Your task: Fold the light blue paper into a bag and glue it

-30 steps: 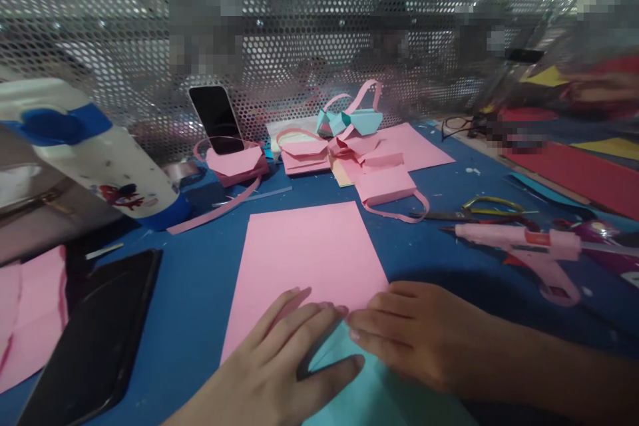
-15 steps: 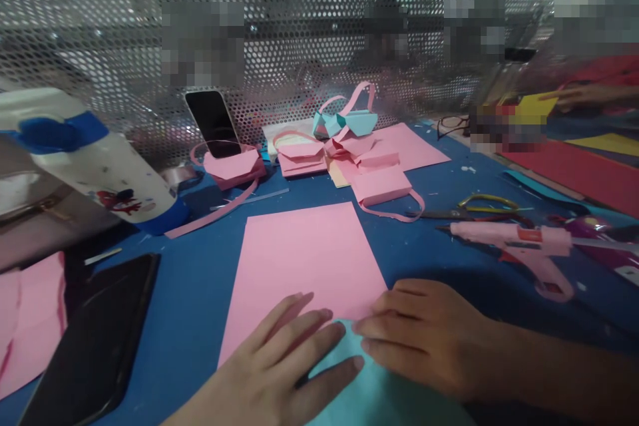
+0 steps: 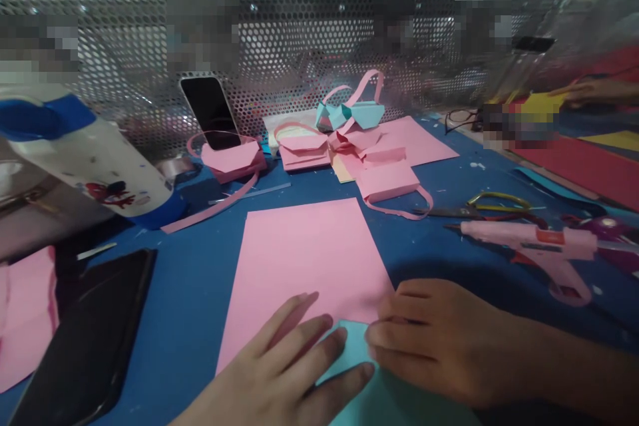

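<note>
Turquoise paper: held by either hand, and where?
Left hand lies spread, not gripping; right hand touches turquoise paper near its far edge, but any pinch is hidden.

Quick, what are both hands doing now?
Left hand: open, over pink paper and blue paper.
Right hand: bent, at the blue paper; can't tell if pinching.

Perforated metal wall (image 3: 309, 33) behind blue tabletop (image 3: 184, 293).

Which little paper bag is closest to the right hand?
The pink bag whose strap loops toward the scissors; the others sit farther back or farther left.
</note>
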